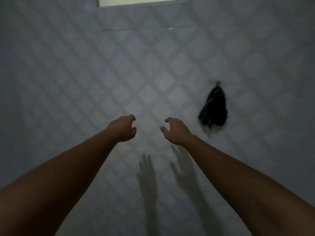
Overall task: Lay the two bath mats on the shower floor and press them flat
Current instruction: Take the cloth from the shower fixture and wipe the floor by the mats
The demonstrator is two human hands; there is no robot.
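From the head camera, a dark bundle of cloth (214, 110) hangs by its narrow top on the tiled wall (102, 65), to the right of the right hand (176, 131) and apart from it. Nothing lies between the hands and the wall. The left hand (123, 128) and the right are stretched forward side by side, with a gap between them. Their fingers (132, 117) are half curled and hold nothing. Two hand shadows (148, 176) fall on the tiles below. The pale tiles carry a diamond pattern, the light is dim, and a bright opening (136, 0) sits at the top edge. The bath mats are out of view.
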